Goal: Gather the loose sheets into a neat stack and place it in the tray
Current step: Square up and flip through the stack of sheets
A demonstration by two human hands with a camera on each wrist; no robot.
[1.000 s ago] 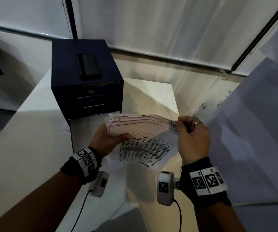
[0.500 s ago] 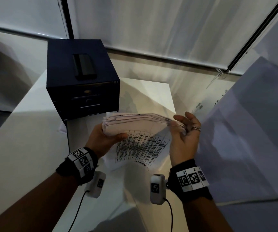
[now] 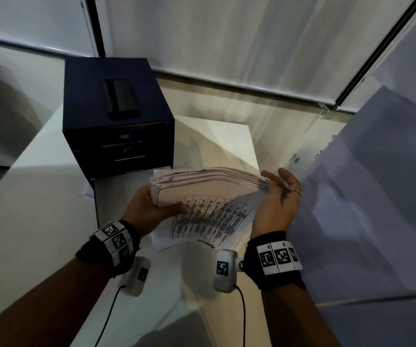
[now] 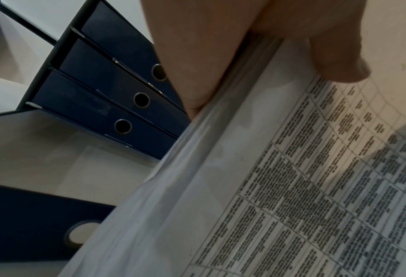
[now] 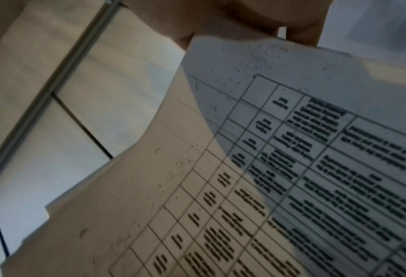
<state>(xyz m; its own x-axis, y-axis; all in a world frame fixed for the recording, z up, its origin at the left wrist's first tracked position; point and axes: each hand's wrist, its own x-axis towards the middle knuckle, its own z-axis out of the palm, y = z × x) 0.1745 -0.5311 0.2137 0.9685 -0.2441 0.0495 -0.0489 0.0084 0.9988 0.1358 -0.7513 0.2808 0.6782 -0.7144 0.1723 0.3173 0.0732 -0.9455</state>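
A thick stack of printed sheets (image 3: 209, 189) stands tilted on edge above the table, its table-printed face toward me. My left hand (image 3: 152, 209) grips the stack's left edge, thumb (image 4: 334, 61) on the printed face and fingers (image 4: 197, 75) behind. With straight fingers, my right hand (image 3: 277, 194) lies against the stack's right edge. A dark blue drawer unit (image 3: 117, 136) stands just behind. Its lowest tray (image 3: 117, 196) is pulled out under the stack's left end; the tray front (image 4: 31, 224) shows in the left wrist view.
A black phone-like slab (image 3: 122, 98) lies on top of the drawer unit. The white table (image 3: 27, 221) runs left and toward me. A pale panel (image 3: 364, 209) rises close on the right. A paper corner (image 3: 86, 194) pokes out left of the tray.
My right hand has let go of the stack's right edge and opened, its fingers now straight against that edge. The left hand keeps its grip.
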